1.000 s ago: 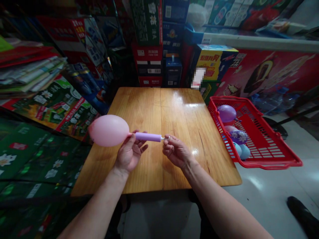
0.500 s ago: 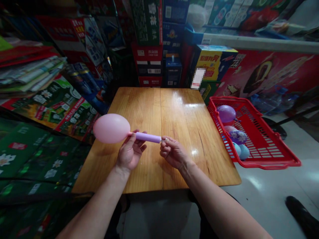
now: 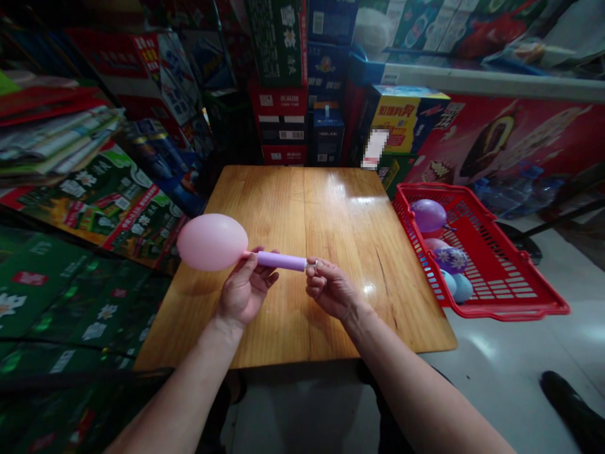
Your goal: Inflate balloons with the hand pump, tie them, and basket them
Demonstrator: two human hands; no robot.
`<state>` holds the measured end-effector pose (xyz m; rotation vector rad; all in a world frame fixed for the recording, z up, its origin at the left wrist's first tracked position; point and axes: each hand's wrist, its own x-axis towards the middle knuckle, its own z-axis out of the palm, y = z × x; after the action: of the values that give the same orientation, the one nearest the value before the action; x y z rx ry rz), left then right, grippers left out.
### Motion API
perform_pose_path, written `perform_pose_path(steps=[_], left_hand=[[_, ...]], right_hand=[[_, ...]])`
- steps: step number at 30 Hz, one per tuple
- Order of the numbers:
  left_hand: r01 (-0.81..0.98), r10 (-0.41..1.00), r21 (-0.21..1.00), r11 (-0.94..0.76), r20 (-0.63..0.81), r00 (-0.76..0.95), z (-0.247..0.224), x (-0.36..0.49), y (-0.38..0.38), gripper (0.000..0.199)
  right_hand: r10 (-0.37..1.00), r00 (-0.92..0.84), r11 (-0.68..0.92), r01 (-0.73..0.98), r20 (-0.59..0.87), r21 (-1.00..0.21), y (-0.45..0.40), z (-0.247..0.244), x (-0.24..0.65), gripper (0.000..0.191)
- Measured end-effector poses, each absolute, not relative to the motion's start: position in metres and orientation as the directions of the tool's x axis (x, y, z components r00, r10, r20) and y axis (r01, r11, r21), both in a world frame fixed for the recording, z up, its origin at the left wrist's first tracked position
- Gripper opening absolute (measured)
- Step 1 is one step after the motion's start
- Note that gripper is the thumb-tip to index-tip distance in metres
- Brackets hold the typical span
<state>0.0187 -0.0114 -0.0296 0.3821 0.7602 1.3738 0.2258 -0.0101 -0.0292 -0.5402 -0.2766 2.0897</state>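
A pink inflated balloon (image 3: pixel 212 242) points left, its neck fitted on the nozzle end of a purple balloon pump (image 3: pixel 282 261). My left hand (image 3: pixel 246 290) is closed around that joint, thumb and fingers pinching the balloon's neck and the left end of the pump. At the pump's other end, my right hand (image 3: pixel 331 285) grips the small whitish handle, which sits close against the purple barrel. Both hands hold the pump level above the wooden table (image 3: pixel 302 208). The nozzle itself is mostly hidden by my left fingers.
To the table's right is a red basket (image 3: pixel 515 271) with a purple balloon (image 3: pixel 428 215), a patterned balloon (image 3: pixel 451 259) and light blue ones. Stacked green cartons (image 3: pixel 47 302) line the left. Boxes (image 3: pixel 328 133) stand behind the table. A dark shoe (image 3: pixel 567 397) is at lower right.
The balloon looks very slightly larger and a touch higher. Both hands keep their hold on the pump, with hardly any movement.
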Motion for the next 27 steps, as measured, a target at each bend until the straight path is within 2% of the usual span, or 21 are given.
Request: perform_pose_path(steps=[6, 12, 15, 19, 24, 27], left_hand=[[-0.725, 0.971, 0.687, 0.058, -0.209, -0.120, -0.023, 0.005, -0.003, 0.022], [-0.731, 0.969, 0.666, 0.149, -0.247, -0.028, -0.027, 0.019, -0.008, 0.021], [-0.735, 0.964, 0.667, 0.121, -0.255, -0.073, -0.028, 0.015, -0.003, 0.021], [-0.727, 0.968, 0.686, 0.020, -0.194, -0.156, -0.027, 0.007, 0.001, 0.022], [-0.699, 0.971, 0.705, 0.120, -0.230, -0.064, -0.029, 0.020, -0.006, 0.024], [-0.702, 0.974, 0.706, 0.095, -0.211, -0.080, -0.027, 0.017, -0.006, 0.024]], right_hand=[[0.871, -0.430, -0.490, -0.789, -0.236, -0.370, 0.001, -0.020, 0.248, 0.014], [0.826, -0.494, -0.563, -0.743, -0.271, -0.362, -0.007, -0.029, 0.228, 0.025], [0.830, -0.495, -0.558, -0.743, -0.256, -0.370, -0.004, -0.026, 0.235, 0.018], [0.863, -0.434, -0.502, -0.792, -0.257, -0.347, 0.002, -0.023, 0.246, 0.010], [0.833, -0.486, -0.553, -0.758, -0.266, -0.347, -0.006, -0.031, 0.228, 0.020], [0.835, -0.491, -0.550, -0.744, -0.248, -0.380, -0.005, -0.027, 0.232, 0.019]])
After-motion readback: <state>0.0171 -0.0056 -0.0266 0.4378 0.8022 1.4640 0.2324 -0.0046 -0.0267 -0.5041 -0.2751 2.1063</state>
